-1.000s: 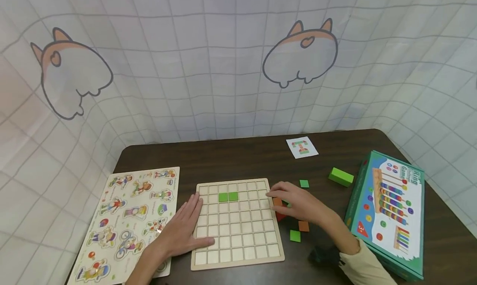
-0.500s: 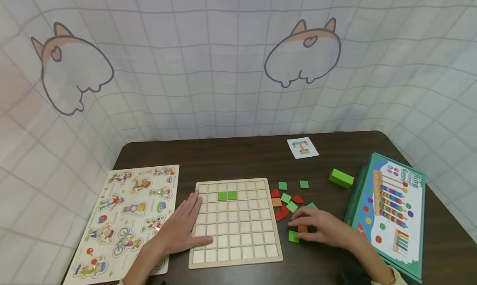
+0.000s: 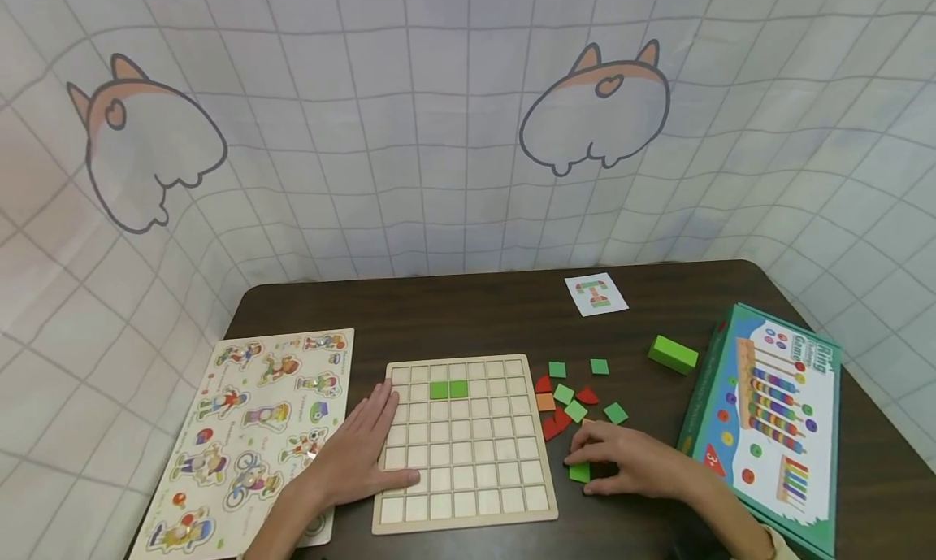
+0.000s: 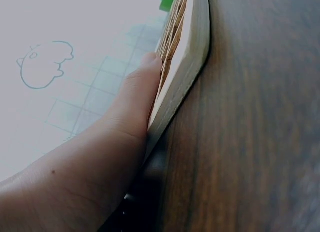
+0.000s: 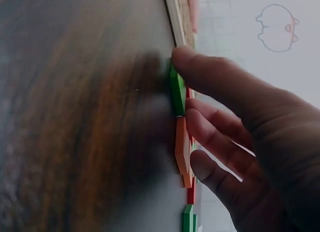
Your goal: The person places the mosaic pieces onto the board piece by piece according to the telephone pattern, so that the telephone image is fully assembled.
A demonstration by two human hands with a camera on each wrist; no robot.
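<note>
- Left hand [image 3: 366, 454]: flat, fingers straight and side by side, resting over the left rim of the wooden grid board [image 3: 486, 430]; the thumb reaches onto the lower cells, and I see nothing in its grasp.
- Grid board: face up on the table [image 3: 453, 316], with two green squares [image 3: 457, 388] side by side in its second row from the top.
- Right hand [image 3: 625, 461]: half open, fingers bent about a loose green square [image 3: 580, 472] just right of the board, tips at its edges; from my station I cannot tell whether it is pinched.
- Orange square [image 5: 180, 144] (mostly hidden from above, plainer on my right wrist camera): just beside that loose square.
- Red pieces [image 3: 587, 396]: scattered right of the board, among more green squares [image 3: 616, 413].
- Farther out: a printed card [image 3: 595, 293], a green block [image 3: 673, 354], a game box [image 3: 775, 422] at right, a picture puzzle [image 3: 249, 430] at left.
</note>
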